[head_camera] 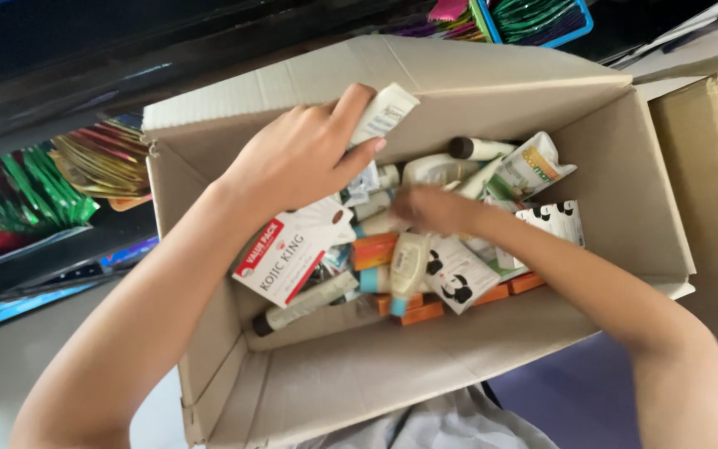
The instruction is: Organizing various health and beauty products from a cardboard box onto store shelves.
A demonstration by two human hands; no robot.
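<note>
Crowding right hand (434, 208), tubes (409, 264), sachets (457, 270), cardboard box (625, 191)

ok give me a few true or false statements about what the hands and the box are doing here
1. The left hand holds a white tube above the cardboard box. True.
2. The right hand is outside the box. False: it reaches down among the items inside.
3. The box is empty. False: it holds tubes, sachets and small packs, among them a red and white pack.
4. A sachet with a panda picture lies in the box. True.
5. The box flaps are taped shut. False: they stand open.
</note>
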